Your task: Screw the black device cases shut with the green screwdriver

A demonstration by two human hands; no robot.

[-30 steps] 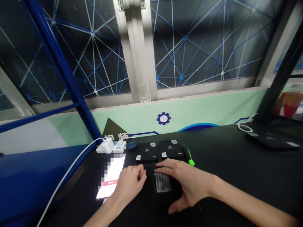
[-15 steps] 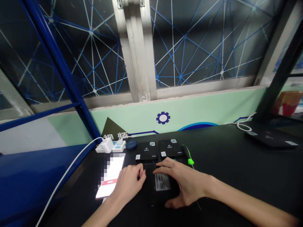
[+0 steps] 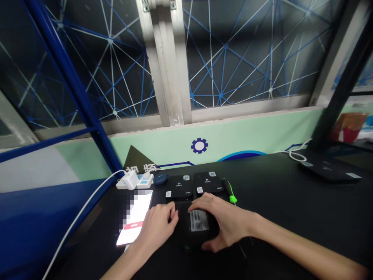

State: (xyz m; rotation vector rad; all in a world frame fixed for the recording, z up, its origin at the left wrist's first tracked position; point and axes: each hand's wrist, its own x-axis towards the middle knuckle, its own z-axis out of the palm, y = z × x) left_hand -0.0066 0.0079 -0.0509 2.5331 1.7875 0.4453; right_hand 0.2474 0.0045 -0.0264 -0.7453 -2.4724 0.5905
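My right hand spans a flat black box, fingers across its far part and thumb at its near right side. A silvery printed label faces up on the box. My left hand is curled at the box's left, its thumb near the bent fingers; whether it holds anything is hidden. Beyond the hands lie two similar black boxes, one on the left and one on the right, with small stickers. A screwdriver with a black and green handle lies to their right.
A phone with a lit screen lies left of my left hand. Behind it are a white power strip with a charger and a dark blue round case. A flat black device with a white cable sits far right.
The labelled box and my right hand have shifted slightly away from me. A faint green spot shows at the box's near edge. My left hand stays about where it was.
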